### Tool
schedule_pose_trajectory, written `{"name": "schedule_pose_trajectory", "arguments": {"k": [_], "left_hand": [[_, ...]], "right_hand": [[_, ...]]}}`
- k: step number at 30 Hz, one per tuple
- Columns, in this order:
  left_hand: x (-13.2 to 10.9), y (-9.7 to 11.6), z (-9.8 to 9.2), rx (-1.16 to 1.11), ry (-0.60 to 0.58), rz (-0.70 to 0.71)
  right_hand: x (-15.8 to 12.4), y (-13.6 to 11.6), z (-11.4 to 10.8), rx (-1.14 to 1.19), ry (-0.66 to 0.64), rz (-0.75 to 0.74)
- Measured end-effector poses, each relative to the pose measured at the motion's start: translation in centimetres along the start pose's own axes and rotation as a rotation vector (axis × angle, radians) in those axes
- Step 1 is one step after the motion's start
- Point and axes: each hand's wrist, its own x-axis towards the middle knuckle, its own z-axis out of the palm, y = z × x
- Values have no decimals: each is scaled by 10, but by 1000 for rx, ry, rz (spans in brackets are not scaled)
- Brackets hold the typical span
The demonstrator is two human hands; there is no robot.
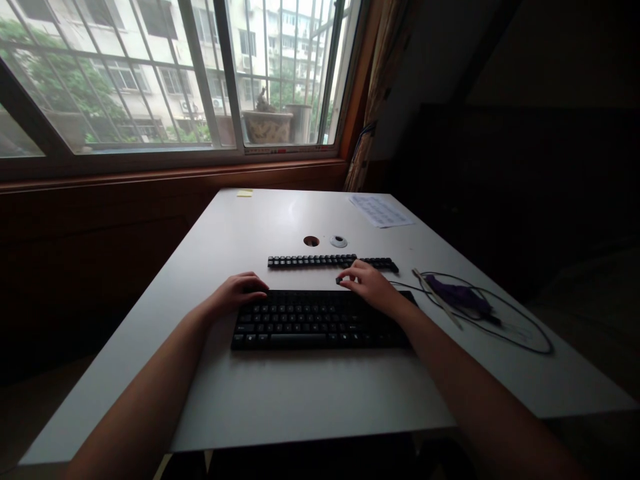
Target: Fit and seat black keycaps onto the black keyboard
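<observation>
A black keyboard (300, 327) lies flat on the white table, part of its right side hidden under my right forearm. My left hand (239, 291) is closed on the keyboard's far left corner, fingers curled and thumb along the edge. Between the thumb and fingertips of my right hand (367, 283) is a small black keycap (339, 281), held just above the table beyond the keyboard. Behind that hand, loose black keycaps (313, 262) stand lined up in rows, a few of them covered by my fingers.
On the right lie a purple cloth (457, 295), a thin stick (437, 299) and a looped black cable (543, 337). Farther back are a round cable hole (311, 241), its ring-shaped cover (339, 241), a printed sheet (383, 211) and a yellow sticky note (245, 193). A barred window stands beyond.
</observation>
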Motion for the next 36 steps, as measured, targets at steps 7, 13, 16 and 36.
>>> {"name": "schedule_pose_trajectory", "arguments": {"k": [7, 13, 16, 36], "left_hand": [[0, 2, 0, 0, -5, -6], [1, 4, 0, -4, -12, -20], [1, 7, 0, -3, -7, -21], [-1, 8, 0, 10, -2, -32]], "right_hand": [[-37, -26, -10, 241, -231, 52], [-42, -30, -4, 216, -184, 61], [-44, -30, -1, 196, -146, 44], [-46, -67, -1, -318, -86, -41]]}}
